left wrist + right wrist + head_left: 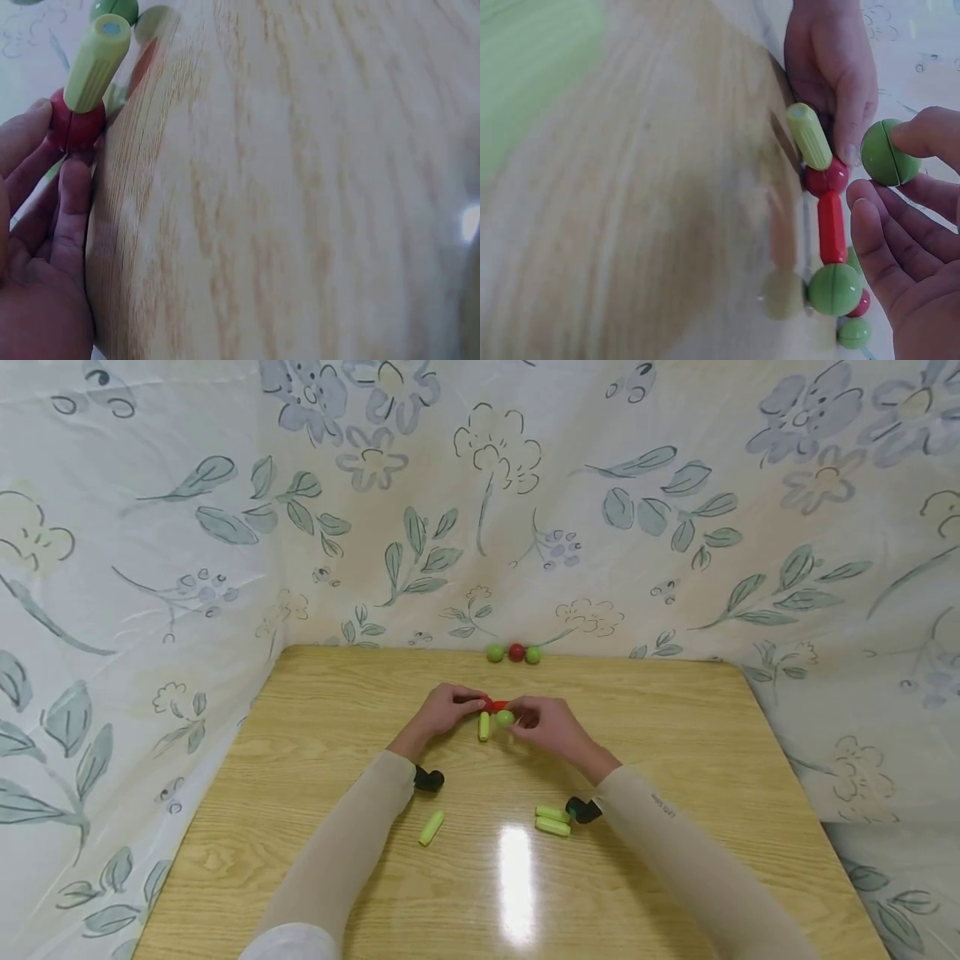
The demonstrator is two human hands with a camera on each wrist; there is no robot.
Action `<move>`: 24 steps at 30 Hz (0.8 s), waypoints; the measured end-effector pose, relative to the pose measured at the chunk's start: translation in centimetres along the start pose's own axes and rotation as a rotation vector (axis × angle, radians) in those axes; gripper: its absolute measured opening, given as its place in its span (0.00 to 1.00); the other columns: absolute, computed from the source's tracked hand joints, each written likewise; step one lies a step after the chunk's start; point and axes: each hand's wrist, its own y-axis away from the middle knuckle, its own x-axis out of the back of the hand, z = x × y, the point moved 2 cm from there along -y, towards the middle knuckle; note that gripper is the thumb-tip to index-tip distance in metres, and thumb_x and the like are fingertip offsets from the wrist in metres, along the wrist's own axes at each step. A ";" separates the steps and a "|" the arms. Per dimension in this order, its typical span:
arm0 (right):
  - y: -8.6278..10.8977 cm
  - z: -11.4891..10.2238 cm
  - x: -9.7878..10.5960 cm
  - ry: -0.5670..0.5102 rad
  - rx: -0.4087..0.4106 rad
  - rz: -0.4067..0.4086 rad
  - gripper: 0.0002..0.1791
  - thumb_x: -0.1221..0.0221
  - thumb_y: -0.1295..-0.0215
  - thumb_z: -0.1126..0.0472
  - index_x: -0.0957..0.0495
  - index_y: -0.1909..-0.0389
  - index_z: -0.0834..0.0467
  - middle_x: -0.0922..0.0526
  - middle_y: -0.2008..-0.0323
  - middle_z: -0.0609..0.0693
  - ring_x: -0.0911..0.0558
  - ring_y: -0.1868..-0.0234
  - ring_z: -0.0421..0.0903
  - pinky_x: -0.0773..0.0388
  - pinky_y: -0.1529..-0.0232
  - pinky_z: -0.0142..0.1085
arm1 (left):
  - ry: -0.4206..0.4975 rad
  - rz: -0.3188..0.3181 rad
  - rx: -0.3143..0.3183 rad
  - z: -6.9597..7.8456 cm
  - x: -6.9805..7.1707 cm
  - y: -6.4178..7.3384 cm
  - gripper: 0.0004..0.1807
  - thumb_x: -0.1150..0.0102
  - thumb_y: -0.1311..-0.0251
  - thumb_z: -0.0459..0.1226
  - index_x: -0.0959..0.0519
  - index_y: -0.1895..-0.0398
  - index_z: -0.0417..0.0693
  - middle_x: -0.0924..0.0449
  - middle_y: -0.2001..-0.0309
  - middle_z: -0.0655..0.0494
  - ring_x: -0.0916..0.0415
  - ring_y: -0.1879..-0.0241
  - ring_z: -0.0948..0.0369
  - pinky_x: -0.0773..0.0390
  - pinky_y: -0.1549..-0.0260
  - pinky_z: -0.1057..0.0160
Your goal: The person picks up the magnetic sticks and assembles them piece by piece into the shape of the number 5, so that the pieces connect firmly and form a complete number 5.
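Observation:
My left hand (442,710) pinches a red ball (77,124) between thumb and fingers, low over the wooden table. From that ball a yellow-green rod (483,727) sticks out toward me. A red rod (831,229) joins the same red ball to a green ball (835,289) on its far side. Just right of the yellow-green rod, my right hand (557,727) holds a separate green ball (889,153) between thumb and fingers. In the right wrist view this ball is apart from the joined pieces.
Two green balls and a red ball (517,652) line the table's back edge, by the floral cloth (525,527). One yellow-green rod (431,828) lies near my left forearm. Two more rods (552,827) lie side by side near the right wrist's black camera (582,810).

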 end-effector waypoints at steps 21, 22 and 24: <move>1.3 -0.3 -3.3 0.045 0.005 -0.202 0.13 0.26 0.30 0.61 0.11 0.47 0.58 0.13 0.64 0.41 0.16 0.63 0.38 0.16 0.58 0.36 | 0.014 0.011 -0.017 0.0 -0.3 0.2 0.16 0.34 0.22 0.46 0.10 0.40 0.49 0.11 0.45 0.55 0.19 0.37 0.54 0.25 0.34 0.50; 1.2 -0.3 -3.4 0.052 0.008 -0.206 0.13 0.26 0.30 0.61 0.11 0.47 0.58 0.13 0.64 0.41 0.16 0.63 0.38 0.16 0.58 0.36 | 0.015 0.009 -0.020 0.0 -0.3 0.2 0.16 0.34 0.22 0.45 0.10 0.40 0.49 0.11 0.45 0.55 0.19 0.37 0.54 0.25 0.33 0.50; 1.2 -0.2 -3.5 0.066 0.012 -0.211 0.13 0.26 0.30 0.60 0.11 0.47 0.58 0.13 0.65 0.40 0.16 0.63 0.37 0.16 0.58 0.36 | 0.016 0.005 -0.024 0.1 -0.3 0.2 0.16 0.34 0.22 0.46 0.10 0.41 0.49 0.11 0.45 0.56 0.19 0.38 0.54 0.25 0.33 0.51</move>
